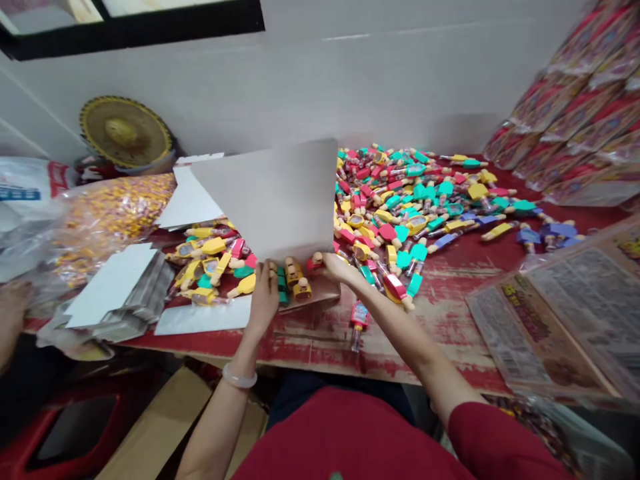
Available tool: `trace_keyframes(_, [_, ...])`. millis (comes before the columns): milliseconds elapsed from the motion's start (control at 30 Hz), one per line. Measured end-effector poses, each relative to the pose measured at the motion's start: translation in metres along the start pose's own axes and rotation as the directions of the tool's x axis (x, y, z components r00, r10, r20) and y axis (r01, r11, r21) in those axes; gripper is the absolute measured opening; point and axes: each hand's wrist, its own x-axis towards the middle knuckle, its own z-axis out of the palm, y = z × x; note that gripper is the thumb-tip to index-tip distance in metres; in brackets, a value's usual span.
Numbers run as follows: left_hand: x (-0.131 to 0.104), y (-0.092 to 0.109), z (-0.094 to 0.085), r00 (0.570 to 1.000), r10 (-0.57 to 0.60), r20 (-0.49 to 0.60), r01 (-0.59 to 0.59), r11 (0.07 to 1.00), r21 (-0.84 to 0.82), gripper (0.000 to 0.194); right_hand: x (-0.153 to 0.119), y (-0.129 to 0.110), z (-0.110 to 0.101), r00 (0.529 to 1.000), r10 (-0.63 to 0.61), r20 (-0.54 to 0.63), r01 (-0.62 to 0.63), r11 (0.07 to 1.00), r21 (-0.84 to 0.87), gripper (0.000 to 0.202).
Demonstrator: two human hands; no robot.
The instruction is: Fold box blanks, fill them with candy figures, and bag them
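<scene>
A cardboard box lies at the table's front with its large pale lid raised. Inside it, green, yellow and red pieces with round tan tops stand packed side by side. My left hand is closed around the box's left end, against the green pieces; its fingertips are partly hidden. At the box's right end, my right hand pinches a red piece with a tan round top. Similar loose toy-like pieces in red, green, yellow and purple are heaped behind and beside the box.
Flat white cards are stacked at left, before a clear bag of yellow pieces. Packed display boxes rise at back right, and wrapped printed packages lie nearer. Another person's hand is at the left edge.
</scene>
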Motion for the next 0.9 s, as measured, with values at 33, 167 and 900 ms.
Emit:
trace_keyframes(33, [0.002,0.000,0.000,1.000,0.005,-0.001,-0.005,1.000,0.004,0.055,0.004,-0.002,0.000,1.000,0.012,-0.002,-0.013,1.000,-0.015,0.024])
trace_keyframes(167, [0.010,0.000,0.001,1.000,-0.001,0.000,0.001,1.000,0.023,0.053,0.017,-0.014,0.002,1.000,0.002,0.018,-0.001,0.999,-0.054,0.029])
trace_keyframes(900, [-0.004,0.052,-0.016,0.873,0.278,0.401,-0.484,0.600,0.637,0.058,0.024,-0.016,0.022,0.998,0.021,0.064,-0.009,0.985,-0.172,0.030])
